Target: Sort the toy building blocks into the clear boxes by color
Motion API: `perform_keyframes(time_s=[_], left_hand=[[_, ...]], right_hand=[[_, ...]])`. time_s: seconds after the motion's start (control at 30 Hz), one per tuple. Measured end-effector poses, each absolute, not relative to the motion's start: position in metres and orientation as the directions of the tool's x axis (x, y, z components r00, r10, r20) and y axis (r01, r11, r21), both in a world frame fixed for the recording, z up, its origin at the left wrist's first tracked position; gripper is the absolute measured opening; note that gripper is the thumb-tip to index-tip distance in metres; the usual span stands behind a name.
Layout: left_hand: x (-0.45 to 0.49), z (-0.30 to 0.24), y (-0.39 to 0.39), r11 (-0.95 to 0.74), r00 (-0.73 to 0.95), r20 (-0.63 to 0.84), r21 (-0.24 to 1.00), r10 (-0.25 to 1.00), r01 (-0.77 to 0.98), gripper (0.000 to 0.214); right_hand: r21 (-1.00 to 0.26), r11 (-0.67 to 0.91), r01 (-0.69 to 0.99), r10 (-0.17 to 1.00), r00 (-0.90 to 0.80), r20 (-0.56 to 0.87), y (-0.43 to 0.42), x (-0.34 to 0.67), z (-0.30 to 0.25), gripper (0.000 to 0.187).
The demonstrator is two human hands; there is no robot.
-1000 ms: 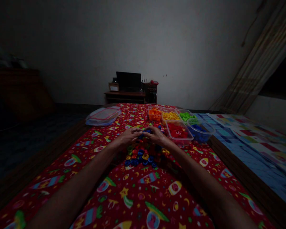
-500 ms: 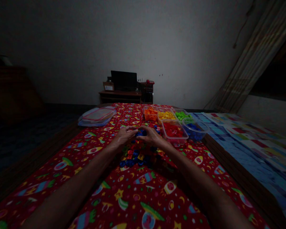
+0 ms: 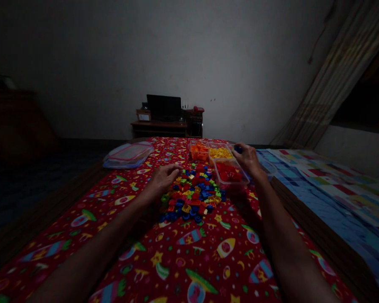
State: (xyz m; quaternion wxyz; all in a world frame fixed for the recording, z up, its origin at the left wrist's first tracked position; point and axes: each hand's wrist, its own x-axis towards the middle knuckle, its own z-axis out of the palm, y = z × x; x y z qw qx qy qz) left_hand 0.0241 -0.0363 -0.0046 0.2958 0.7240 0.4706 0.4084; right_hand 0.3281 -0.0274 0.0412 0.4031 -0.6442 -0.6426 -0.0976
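A mixed pile of small plastic building bricks (image 3: 192,193), in blue, red, yellow, green and orange, lies on the table. At the pile's left edge is my left hand (image 3: 162,179), its fingers loosely stretched out with nothing visible in them. My right hand (image 3: 249,159) is raised over the round clear tub (image 3: 273,170) at the right and grips a dark blue brick (image 3: 238,149) in its fingertips. This hand hides most of that tub and the green bricks behind it. Beside it stands a rectangular tub (image 3: 232,183) with red bricks.
Farther back are a clear tub of orange bricks (image 3: 199,151) and another of yellow bricks (image 3: 220,153). Stacked lids (image 3: 129,155) lie at the left. A red patterned cloth (image 3: 164,261) covers the table. A blue checked bed surface (image 3: 322,202) adjoins on the right.
My right hand has moved from above the pile, right and away to the tubs, with the blue brick. The left hand has shifted slightly left, apart from the right, uncovering the pile.
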Motion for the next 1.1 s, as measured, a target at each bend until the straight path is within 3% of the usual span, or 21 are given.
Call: perform_keyframes(time_s=[0.17,0.37,0.5,0.6,0.7,0.77,0.93,1.1], left_hand=[[0.023,0.000,-0.039,-0.390,0.221,0.322,0.721,0.920,0.573,0.032],[0.023,-0.012,-0.034,-0.477,0.317,0.359,0.596,0.878,0.645,0.028],[0.026,-0.032,-0.028,-0.663,0.504,0.430,0.472,0.749,0.581,0.025],[0.027,-0.045,-0.025,-0.736,0.591,0.439,0.396,0.677,0.548,0.021],[0.026,-0.052,-0.022,-0.755,0.625,0.424,0.345,0.655,0.558,0.018],[0.025,-0.053,-0.021,-0.754,0.625,0.424,0.323,0.656,0.572,0.018],[0.025,-0.051,-0.027,-0.740,0.611,0.421,0.316,0.671,0.594,0.017],[0.026,-0.048,-0.035,-0.730,0.586,0.443,0.321,0.678,0.603,0.009]], right_hand=[[-0.347,-0.131,0.929,0.767,0.317,0.558,-0.025,0.390,0.027,0.033],[-0.327,-0.219,0.919,0.830,0.352,0.433,-0.030,0.409,0.013,0.038],[-0.326,-0.114,0.939,0.764,0.292,0.575,-0.030,0.382,0.035,0.033],[-0.311,0.101,0.945,0.763,0.127,0.634,-0.031,0.335,0.047,0.029],[-0.246,0.395,0.885,0.820,-0.219,0.529,-0.033,0.283,0.038,0.026],[-0.225,0.501,0.836,0.825,-0.383,0.415,-0.035,0.255,0.021,0.027],[-0.116,0.530,0.840,0.830,-0.486,0.273,-0.036,0.234,-0.022,0.039],[-0.121,0.550,0.826,0.809,-0.491,0.323,-0.030,0.242,-0.035,0.041]])
